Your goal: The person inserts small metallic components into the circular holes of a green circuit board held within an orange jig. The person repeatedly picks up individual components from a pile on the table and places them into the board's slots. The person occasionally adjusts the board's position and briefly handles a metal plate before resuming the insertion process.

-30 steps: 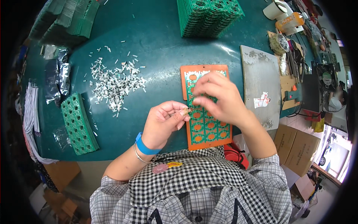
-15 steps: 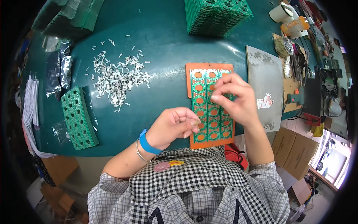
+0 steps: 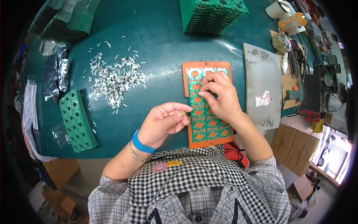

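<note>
A green circuit board with round holes lies in an orange frame on the teal table in front of me. My right hand rests on the board, fingertips pinched on a small part near its upper middle. My left hand hovers at the board's left edge, fingers curled around several small silver parts, one pinched at thumb and forefinger. A blue band sits on my left wrist. A loose heap of small silver parts lies to the left of the frame.
A short stack of green boards lies at the left, a tall stack at the back. A grey plate sits right of the frame. Foil bags, white strips, tape rolls and tools line the edges.
My right hand has slid down the board toward its upper middle. My left hand has shifted right, closer to the board's left edge. The view has tilted slightly.
</note>
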`<control>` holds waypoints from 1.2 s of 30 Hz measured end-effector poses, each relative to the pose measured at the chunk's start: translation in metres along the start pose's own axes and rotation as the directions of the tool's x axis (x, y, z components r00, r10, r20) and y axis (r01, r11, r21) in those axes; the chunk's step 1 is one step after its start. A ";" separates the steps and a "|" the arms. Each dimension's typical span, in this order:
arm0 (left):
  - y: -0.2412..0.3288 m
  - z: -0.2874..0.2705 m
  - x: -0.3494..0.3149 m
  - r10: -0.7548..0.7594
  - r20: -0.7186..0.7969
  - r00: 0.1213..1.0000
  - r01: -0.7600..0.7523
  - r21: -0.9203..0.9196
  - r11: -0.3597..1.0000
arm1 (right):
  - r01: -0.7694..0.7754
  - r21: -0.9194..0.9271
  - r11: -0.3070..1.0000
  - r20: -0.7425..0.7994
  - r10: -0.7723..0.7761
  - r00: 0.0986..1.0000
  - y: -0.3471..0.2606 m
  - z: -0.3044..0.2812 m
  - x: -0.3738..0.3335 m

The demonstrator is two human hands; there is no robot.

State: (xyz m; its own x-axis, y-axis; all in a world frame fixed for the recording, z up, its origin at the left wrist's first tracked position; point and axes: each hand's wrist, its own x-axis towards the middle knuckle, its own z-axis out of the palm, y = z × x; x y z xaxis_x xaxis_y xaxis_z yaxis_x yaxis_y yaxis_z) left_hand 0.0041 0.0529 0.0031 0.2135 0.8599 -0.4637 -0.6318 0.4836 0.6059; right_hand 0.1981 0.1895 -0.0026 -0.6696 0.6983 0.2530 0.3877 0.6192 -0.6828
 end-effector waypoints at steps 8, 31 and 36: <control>0.001 0.004 0.000 -0.013 0.023 1.000 0.015 -0.096 0.995 | 0.169 -0.133 0.977 0.009 -0.169 0.986 -0.006 0.001 0.001; -0.001 -0.005 0.005 0.243 -0.143 0.959 -0.271 -0.231 0.934 | 0.046 0.124 0.991 0.001 -0.047 0.999 -0.017 -0.018 -0.016; 0.005 -0.013 -0.002 0.202 -0.128 0.971 -0.228 -0.237 0.944 | 0.112 0.055 0.992 0.108 -0.117 0.987 -0.012 -0.019 -0.016</control>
State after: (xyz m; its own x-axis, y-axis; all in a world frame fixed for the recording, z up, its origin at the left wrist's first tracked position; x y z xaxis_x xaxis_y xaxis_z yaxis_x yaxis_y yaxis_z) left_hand -0.0097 0.0514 -0.0015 -0.0158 0.9115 -0.4109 -0.8221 0.2221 0.5243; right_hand 0.2163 0.1777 0.0140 -0.7749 0.5781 0.2556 0.2751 0.6726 -0.6869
